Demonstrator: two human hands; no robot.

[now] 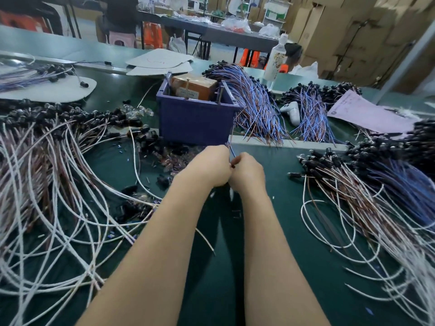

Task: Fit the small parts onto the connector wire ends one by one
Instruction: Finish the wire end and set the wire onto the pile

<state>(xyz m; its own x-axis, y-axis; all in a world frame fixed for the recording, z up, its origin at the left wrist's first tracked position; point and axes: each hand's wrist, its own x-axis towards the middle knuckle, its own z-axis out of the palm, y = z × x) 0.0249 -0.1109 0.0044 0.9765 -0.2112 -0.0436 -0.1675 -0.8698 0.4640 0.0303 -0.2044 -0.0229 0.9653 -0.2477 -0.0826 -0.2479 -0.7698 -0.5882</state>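
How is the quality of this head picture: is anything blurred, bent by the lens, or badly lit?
Head view: light even and soft, no harsh glare; the wide lens bends the white wires at the edges; the far cardboard boxes look soft; left hand and right hand are sharp, pinching a thin wire.

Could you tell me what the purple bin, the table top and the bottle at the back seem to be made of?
The purple bin looks like moulded plastic, matt, with a thick rim. The table top seems a dark green mat, smooth, perhaps rubber or vinyl. The bottle looks like clear plastic with a printed label.
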